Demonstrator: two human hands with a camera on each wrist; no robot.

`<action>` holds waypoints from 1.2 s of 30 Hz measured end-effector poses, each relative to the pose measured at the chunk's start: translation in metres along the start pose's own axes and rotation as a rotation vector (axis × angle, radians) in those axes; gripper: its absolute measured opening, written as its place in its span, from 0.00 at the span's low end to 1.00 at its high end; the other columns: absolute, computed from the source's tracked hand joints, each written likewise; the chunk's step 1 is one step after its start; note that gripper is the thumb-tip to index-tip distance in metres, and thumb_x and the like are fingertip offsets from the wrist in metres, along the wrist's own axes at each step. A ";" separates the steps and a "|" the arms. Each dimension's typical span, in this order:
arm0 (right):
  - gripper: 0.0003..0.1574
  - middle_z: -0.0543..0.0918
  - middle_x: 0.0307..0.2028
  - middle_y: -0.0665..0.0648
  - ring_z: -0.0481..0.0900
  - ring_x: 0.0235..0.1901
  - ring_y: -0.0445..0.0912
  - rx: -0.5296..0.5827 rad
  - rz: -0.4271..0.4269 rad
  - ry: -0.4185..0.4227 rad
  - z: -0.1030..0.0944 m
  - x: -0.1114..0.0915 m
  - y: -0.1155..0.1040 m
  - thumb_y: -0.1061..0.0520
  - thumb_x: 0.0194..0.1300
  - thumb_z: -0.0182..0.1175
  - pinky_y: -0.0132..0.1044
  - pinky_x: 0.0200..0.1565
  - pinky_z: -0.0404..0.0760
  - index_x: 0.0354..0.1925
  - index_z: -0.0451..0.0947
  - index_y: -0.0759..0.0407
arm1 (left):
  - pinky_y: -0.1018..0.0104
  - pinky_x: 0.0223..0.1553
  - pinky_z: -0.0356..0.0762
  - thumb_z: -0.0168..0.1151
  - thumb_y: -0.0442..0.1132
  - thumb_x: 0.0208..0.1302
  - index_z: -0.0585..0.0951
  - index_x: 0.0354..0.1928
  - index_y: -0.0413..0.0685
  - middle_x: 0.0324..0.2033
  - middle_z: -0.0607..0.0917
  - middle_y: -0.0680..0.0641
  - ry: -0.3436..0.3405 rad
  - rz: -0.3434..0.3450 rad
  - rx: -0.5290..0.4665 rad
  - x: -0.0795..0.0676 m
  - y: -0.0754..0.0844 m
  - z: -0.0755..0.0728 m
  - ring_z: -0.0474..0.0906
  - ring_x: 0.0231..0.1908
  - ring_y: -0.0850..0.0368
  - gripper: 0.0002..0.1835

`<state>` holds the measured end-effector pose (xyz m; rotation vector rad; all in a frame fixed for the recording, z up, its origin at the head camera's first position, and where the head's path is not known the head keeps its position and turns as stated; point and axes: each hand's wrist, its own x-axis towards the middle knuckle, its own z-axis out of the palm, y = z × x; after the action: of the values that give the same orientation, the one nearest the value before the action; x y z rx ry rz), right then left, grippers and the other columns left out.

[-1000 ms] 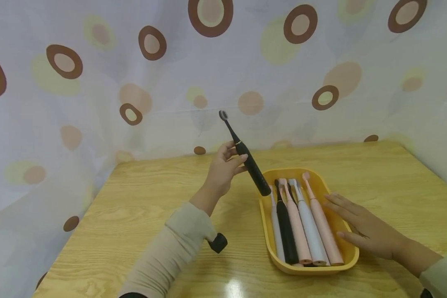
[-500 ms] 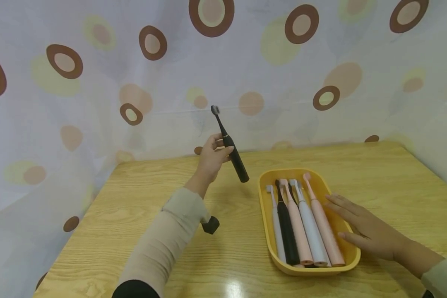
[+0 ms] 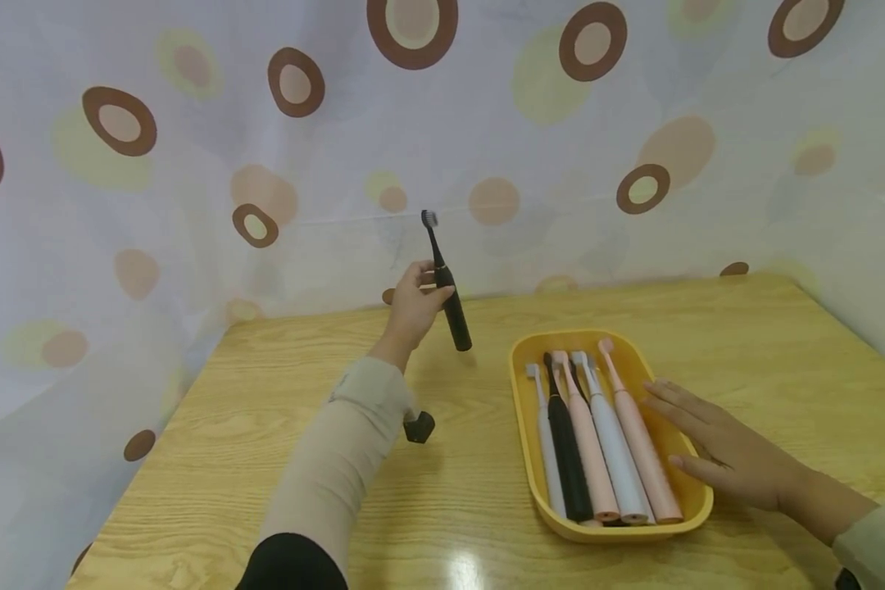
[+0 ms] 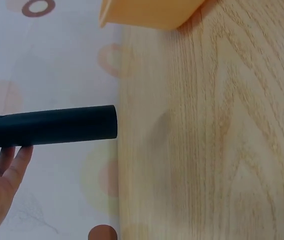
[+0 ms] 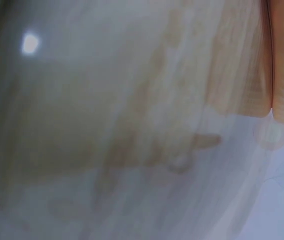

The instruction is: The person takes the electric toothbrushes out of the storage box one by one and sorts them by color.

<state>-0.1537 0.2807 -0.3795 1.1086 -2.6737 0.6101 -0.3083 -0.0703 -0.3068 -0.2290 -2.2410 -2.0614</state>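
A black electric toothbrush [image 3: 455,318] is pinched in my left hand [image 3: 411,310] above the back of the table. It stands nearly upright, its bristle head [image 3: 429,219] on top and leaning slightly left. In the left wrist view the blunt end of its handle [image 4: 77,125] shows clear of the table top. My right hand [image 3: 737,455] lies with straight fingers at the right rim of a yellow tray [image 3: 623,535]. Inside lie several electric toothbrushes: a black one [image 3: 569,459], pink ones [image 3: 645,455] and pale ones [image 3: 618,451], heads toward the back. The right wrist view is largely blurred.
The wooden table [image 3: 265,459] meets a patterned cloth [image 3: 339,147] along its back edge. A small black device [image 3: 419,427] hangs at the left sleeve's cuff. The tray occupies the right half of the table.
My left hand has carried the black toothbrush left and away from the tray's rim, and turned it more upright. The right hand has stayed at the tray.
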 end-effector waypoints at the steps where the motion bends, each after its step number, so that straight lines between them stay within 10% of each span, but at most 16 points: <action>1: 0.43 0.53 0.62 0.62 0.42 0.63 0.45 0.000 0.000 0.001 0.000 0.000 0.000 0.57 0.53 0.58 0.22 0.57 0.38 0.63 0.51 0.62 | 0.68 0.38 0.75 0.56 0.26 0.53 0.67 0.51 0.40 0.43 0.73 0.40 0.001 0.006 0.021 0.001 -0.002 0.000 0.73 0.41 0.49 0.21; 9: 0.42 0.53 0.62 0.63 0.42 0.63 0.45 0.005 -0.009 0.013 0.001 -0.001 0.001 0.57 0.54 0.58 0.22 0.57 0.38 0.63 0.51 0.63 | 0.66 0.41 0.73 0.57 0.29 0.54 0.67 0.50 0.42 0.43 0.73 0.42 0.064 0.056 0.165 0.003 -0.015 0.002 0.73 0.41 0.51 0.20; 36: 0.40 0.51 0.63 0.61 0.42 0.63 0.45 0.013 -0.039 0.016 -0.001 0.001 0.000 0.55 0.57 0.55 0.22 0.57 0.37 0.63 0.51 0.64 | 0.68 0.39 0.74 0.58 0.29 0.54 0.69 0.49 0.44 0.43 0.74 0.43 0.100 0.048 0.198 0.011 -0.034 0.005 0.74 0.40 0.52 0.19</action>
<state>-0.1541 0.2809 -0.3786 1.1515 -2.6314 0.6277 -0.3247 -0.0676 -0.3384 -0.1600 -2.3333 -1.7710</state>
